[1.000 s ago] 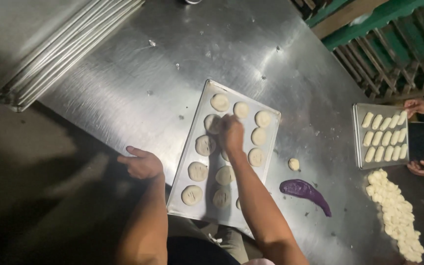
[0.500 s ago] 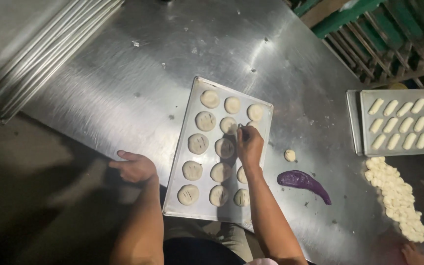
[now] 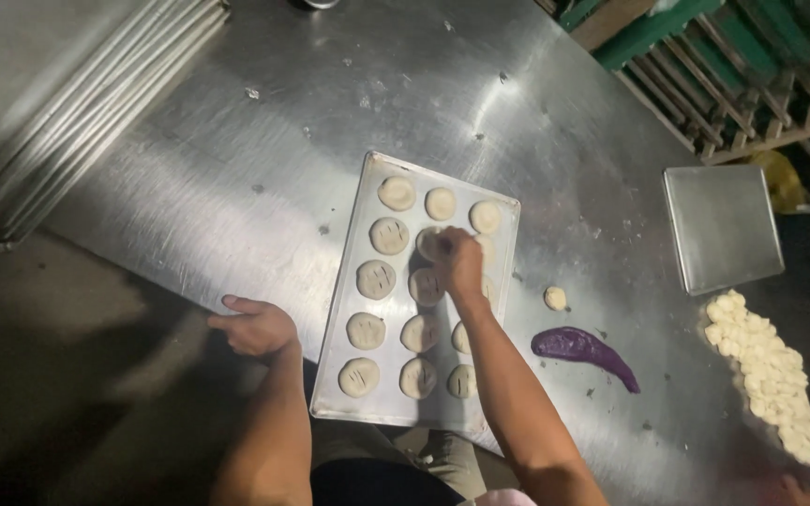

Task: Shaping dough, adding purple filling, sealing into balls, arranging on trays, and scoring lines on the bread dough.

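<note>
Right hand [image 3: 459,262]: fingers bunched, pressing on one dough round [image 3: 433,244] in the tray's second row.
Left hand [image 3: 257,326]: loosely curled, gripping nothing, resting at the worktop [image 3: 236,178] edge beside the tray [image 3: 349,309].
Dough rounds: about fifteen, three columns; pale, flat discs, most scored with short lines.
Loose dough ball [image 3: 555,298]: one.
Purple paste [image 3: 585,350]: one smear.
Empty tray [image 3: 722,225]: one, well apart.
</note>
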